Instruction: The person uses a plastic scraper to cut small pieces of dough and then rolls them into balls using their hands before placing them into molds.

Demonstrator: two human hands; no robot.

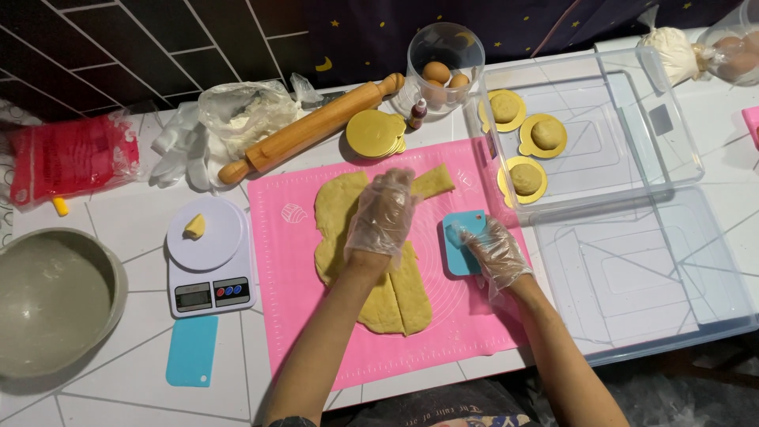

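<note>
Dough [395,292] half hidden under left hand [381,215], fingers spread; right hand [492,251] fingers pinch scraper [460,243].

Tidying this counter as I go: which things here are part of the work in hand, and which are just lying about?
In use: left hand on dough; right hand on scraper; pink mat; scale.

Lying about: rolling pin; bowl; spare scraper; red bag.
</note>
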